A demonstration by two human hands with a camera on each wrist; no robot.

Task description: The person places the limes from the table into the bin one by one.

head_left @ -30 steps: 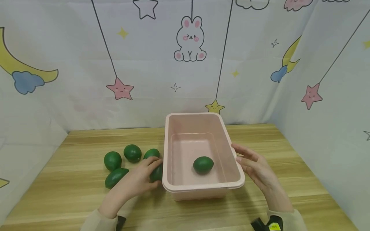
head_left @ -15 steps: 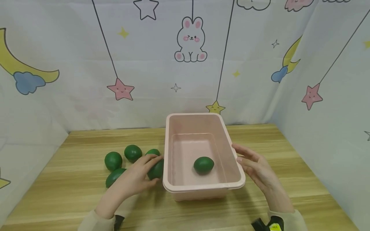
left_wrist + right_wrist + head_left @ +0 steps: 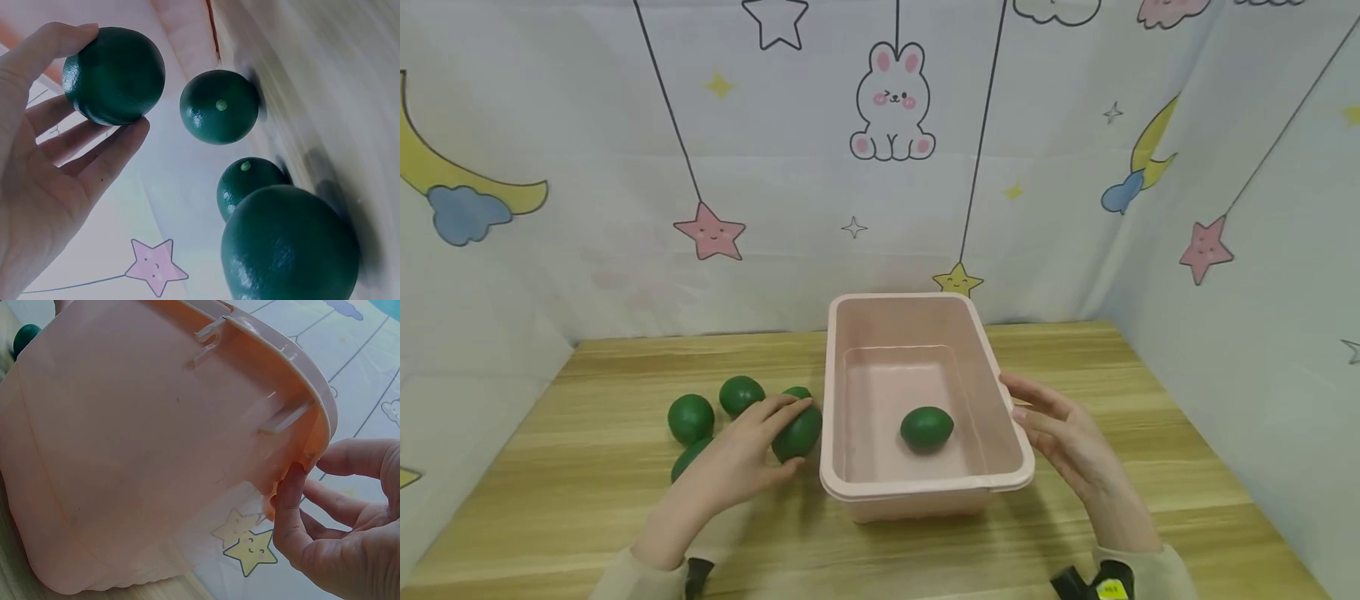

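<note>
My left hand [image 3: 737, 454] holds a green lime [image 3: 797, 433] between thumb and fingertips, just left of the pink plastic bin [image 3: 917, 486]. In the left wrist view this held lime [image 3: 119, 75] appears raised, apart from the limes on the table. Across the bin, my right hand [image 3: 1075, 446] pinches the right rim; the right wrist view shows one digit tucked under the lip and another at its outer edge. Inside the bin, toward the near end, lies a single lime [image 3: 927, 428].
Several more limes sit on the wooden table [image 3: 550, 500] left of the bin, among them a round lime [image 3: 691, 419] and a lime [image 3: 742, 396] behind my left hand. A patterned white curtain [image 3: 790, 167] stands behind and at the sides.
My left hand has drawn slightly left and up with its lime, away from the bin's left side, so more of the lime shows. My right hand and the bin have stayed put.
</note>
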